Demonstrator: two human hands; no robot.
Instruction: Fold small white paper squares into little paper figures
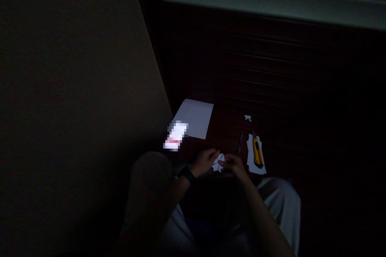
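Between my two hands is a small piece of folded white paper (218,164), with dark crease or gap lines running across it. My left hand (205,161), with a dark band on its wrist, grips the paper's left side. On the right side, the thumb and fingers of my right hand (235,165) pinch it. Just right of my right hand, a yellow utility knife (257,152) rests on a cut piece of white paper (251,161). A thin dark pen-like stick (240,143) lies between that paper and my hands. The dim light hides finer detail.
A white sheet (197,116) lies at the back left of the dark table, with a lit, pixelated phone-like screen (175,135) over its near corner. A small white paper scrap (247,117) sits behind the knife. A wall (90,68) rises close on the left.
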